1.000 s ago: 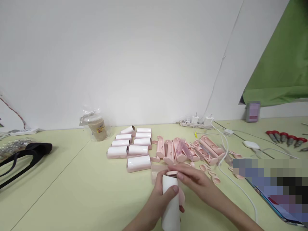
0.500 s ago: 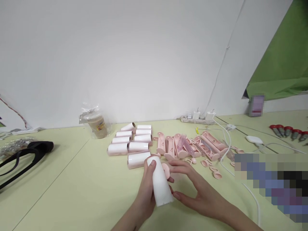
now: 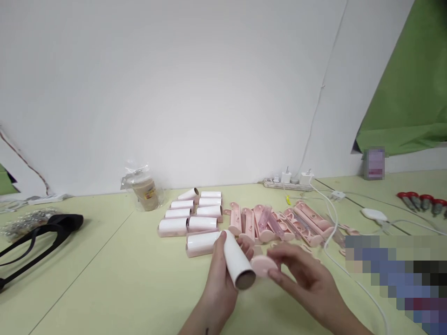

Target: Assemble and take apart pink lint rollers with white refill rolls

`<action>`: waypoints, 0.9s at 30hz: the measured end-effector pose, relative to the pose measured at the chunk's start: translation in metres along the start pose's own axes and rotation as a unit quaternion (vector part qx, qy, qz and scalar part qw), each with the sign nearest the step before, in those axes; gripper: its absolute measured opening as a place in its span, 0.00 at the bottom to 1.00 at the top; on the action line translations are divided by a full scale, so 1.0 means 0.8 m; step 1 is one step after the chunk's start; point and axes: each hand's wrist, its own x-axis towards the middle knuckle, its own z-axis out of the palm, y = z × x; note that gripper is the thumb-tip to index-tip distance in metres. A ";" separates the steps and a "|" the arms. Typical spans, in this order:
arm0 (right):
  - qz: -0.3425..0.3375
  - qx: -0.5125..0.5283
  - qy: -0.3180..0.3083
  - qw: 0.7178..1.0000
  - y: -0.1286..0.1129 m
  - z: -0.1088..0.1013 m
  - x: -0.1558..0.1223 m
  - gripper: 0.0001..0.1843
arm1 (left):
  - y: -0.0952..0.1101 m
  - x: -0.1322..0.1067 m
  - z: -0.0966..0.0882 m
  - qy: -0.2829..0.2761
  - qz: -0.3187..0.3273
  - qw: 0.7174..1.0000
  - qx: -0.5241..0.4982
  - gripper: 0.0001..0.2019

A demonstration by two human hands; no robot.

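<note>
My left hand point(image 3: 220, 284) is wrapped round a white paper roll point(image 3: 236, 258), tilted so its open cardboard end faces me and to the right. My right hand point(image 3: 307, 279) pinches a round pink cap point(image 3: 263, 265) just beside that open end. Behind them on the pale green table point(image 3: 122, 284) lie several white rolls point(image 3: 190, 217) in pink holders. A heap of pink plastic handle parts point(image 3: 279, 221) sits to their right.
A wrapped drink cup point(image 3: 144, 188) stands near the wall. A black bag point(image 3: 45, 235) lies at the left. A power strip point(image 3: 288, 183) with white cables point(image 3: 335, 218) runs along the right. Red-handled tools point(image 3: 421, 201) lie at the far right, near a blurred patch.
The left hand has tipped the roll so its open end now faces me. The right hand has drawn the pink cap off to the roll's right end.
</note>
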 end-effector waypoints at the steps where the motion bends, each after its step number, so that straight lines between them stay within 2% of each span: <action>1: -0.029 -0.003 -0.036 0.999 -0.004 0.000 -0.001 0.15 | -0.002 0.005 0.004 0.009 0.004 1.000 -0.021 0.13; 3: -0.093 -0.040 -0.062 0.993 -0.010 0.001 -0.001 0.17 | -0.007 0.010 0.010 -0.003 -0.013 0.999 -0.049 0.13; 6: -0.163 -0.141 0.017 0.976 -0.013 0.004 0.000 0.16 | -0.014 0.009 0.012 -0.033 -0.045 0.997 -0.059 0.14; 8: -0.172 -0.166 0.022 0.971 -0.013 0.006 0.000 0.14 | -0.016 0.006 0.011 -0.054 -0.048 0.996 -0.054 0.16; 12: -0.151 -0.124 -0.048 0.979 -0.012 0.011 -0.002 0.16 | -0.019 0.006 0.005 -0.082 -0.053 0.994 -0.058 0.22; 15: -0.162 -0.147 -0.016 0.976 -0.011 0.018 -0.005 0.21 | -0.023 0.007 0.000 -0.088 -0.035 0.994 -0.062 0.22; 18: -0.203 -0.186 -0.010 0.961 -0.012 0.025 -0.005 0.22 | -0.024 0.005 -0.001 -0.102 -0.034 0.992 -0.069 0.24; 22: -0.268 -0.246 -0.023 0.931 -0.022 0.028 0.002 0.20 | -0.009 0.000 0.007 -0.050 -0.058 0.997 -0.030 0.26; 24: -0.295 -0.256 -0.069 0.918 -0.030 0.024 0.010 0.19 | 0.005 0.000 0.010 -0.059 -0.069 0.996 -0.018 0.23; 26: -0.270 -0.246 -0.110 0.924 -0.034 0.016 0.027 0.18 | 0.021 0.001 0.011 -0.080 -0.045 0.995 -0.041 0.18; 27: -0.233 -0.246 -0.119 0.933 -0.033 0.012 0.040 0.16 | 0.029 0.002 0.010 -0.078 -0.013 0.995 -0.055 0.15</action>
